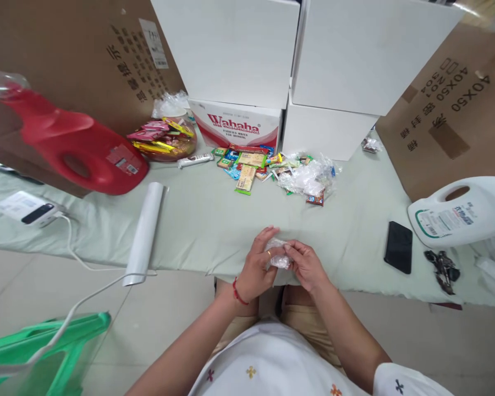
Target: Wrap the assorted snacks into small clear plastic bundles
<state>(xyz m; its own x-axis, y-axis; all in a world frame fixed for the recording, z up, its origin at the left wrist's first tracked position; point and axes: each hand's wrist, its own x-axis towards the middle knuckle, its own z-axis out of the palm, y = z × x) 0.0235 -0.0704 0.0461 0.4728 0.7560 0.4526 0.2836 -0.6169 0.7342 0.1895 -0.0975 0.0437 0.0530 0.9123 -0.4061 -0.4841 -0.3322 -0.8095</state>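
Note:
Just above the table's front edge, my left hand (260, 261) and my right hand (307, 265) are closed on a small bundle of crinkled clear plastic wrap (281, 262). My left fingers wrap around its left side, and my right thumb and fingers pinch its right side. What is inside the plastic, if anything, I cannot make out. Beyond my hands lie several wrapped snacks (246, 178) and a loose heap of clear plastic wrap (309, 175), with a brown snack packet (315, 198) at its front.
Left are a red jug (86, 146), a white roll (145, 231), a power bank (31, 209) with a cable and a bowl of packets (169, 137). Right are a phone (398, 247), a white detergent bottle (457, 212) and dark wrappers (443, 270). White boxes (231, 49) stand behind.

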